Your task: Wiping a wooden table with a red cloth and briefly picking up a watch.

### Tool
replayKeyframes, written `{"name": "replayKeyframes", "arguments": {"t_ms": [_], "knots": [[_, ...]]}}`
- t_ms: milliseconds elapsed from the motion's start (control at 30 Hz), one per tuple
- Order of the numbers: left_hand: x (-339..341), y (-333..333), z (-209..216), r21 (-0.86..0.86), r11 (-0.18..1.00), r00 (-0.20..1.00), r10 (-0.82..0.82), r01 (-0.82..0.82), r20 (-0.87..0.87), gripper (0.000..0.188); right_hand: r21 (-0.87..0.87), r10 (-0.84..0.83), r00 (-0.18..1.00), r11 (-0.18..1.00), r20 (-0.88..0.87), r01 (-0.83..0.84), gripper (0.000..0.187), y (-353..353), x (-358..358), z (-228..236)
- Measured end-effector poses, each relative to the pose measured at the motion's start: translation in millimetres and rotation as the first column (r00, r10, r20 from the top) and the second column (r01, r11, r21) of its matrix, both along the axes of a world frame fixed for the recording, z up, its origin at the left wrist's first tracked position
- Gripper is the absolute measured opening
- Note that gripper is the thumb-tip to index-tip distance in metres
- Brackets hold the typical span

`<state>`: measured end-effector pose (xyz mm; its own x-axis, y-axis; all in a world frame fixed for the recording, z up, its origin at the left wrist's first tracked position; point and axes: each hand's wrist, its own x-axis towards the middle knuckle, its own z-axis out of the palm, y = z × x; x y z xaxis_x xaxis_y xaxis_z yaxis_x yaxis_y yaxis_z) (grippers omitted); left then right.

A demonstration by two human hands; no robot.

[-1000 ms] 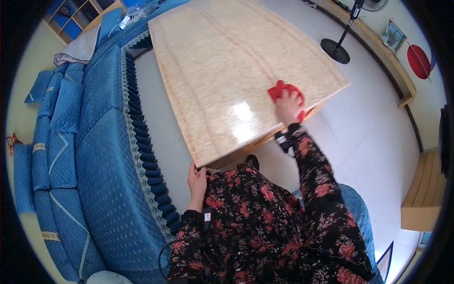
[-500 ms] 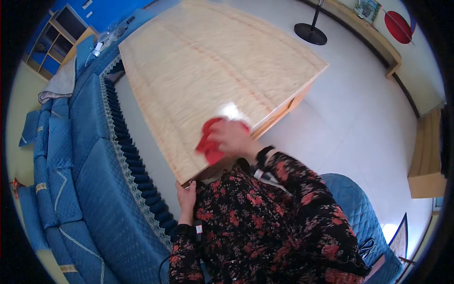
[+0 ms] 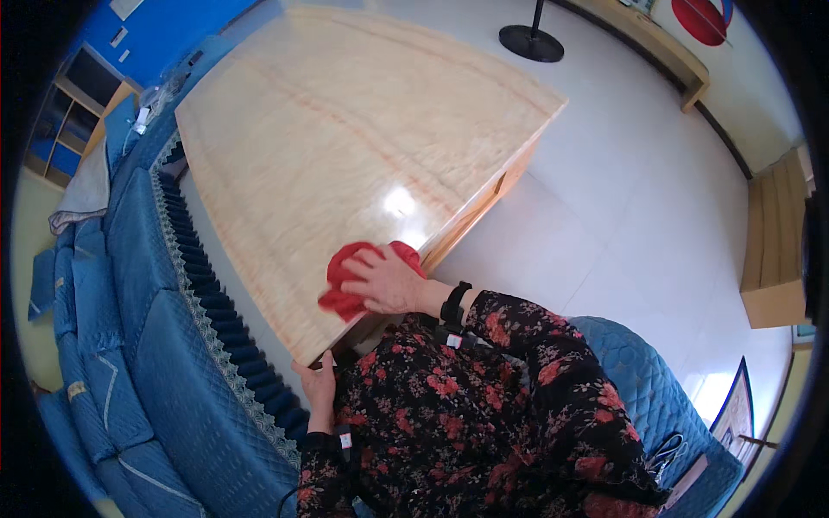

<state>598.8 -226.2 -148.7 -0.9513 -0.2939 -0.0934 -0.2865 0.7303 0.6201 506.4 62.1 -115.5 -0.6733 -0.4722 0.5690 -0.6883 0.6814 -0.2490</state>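
My right hand [image 3: 387, 281] presses on a bunched red cloth [image 3: 341, 266], its fingers spread across the folds. The cloth lies at the near edge of a long, glossy cream table [image 3: 302, 173] with pale brown veins. At that table's near left corner, my left hand [image 3: 318, 386] grips the edge; some of its fingers are hidden. A dark band circles my right wrist, and both sleeves are black with red flowers.
A blue quilted sofa [image 3: 207, 363] with a pleated skirt runs along the left, cushions lined behind it. At my right stands a blue quilted seat [image 3: 617, 358] bearing a coiled cable. Farther off are a round black stand base [image 3: 531, 42] and a wooden cabinet [image 3: 773, 250].
The view has shifted, so the near table end sits lower and farther left. My right hand and the red cloth stay near the near edge, the cloth's folds changed. My left hand keeps to the corner.
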Motion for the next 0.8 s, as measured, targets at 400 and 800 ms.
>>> {"name": "replayKeyframes", "arguments": {"t_ms": [400,800], "knots": [[0.3,11.5,22.4,-0.055,0.998,0.996,0.035,-0.031,0.081,0.078,0.038,-0.834,0.150,0.201,0.532,0.979,0.053,256.8,-70.7,-54.8],[3.3,17.6,28.2,-0.050,0.992,0.983,0.125,-0.119,0.133,0.080,-0.504,0.445,0.440,0.030,0.780,0.863,0.040,68.0,19.3,-64.8]]}}
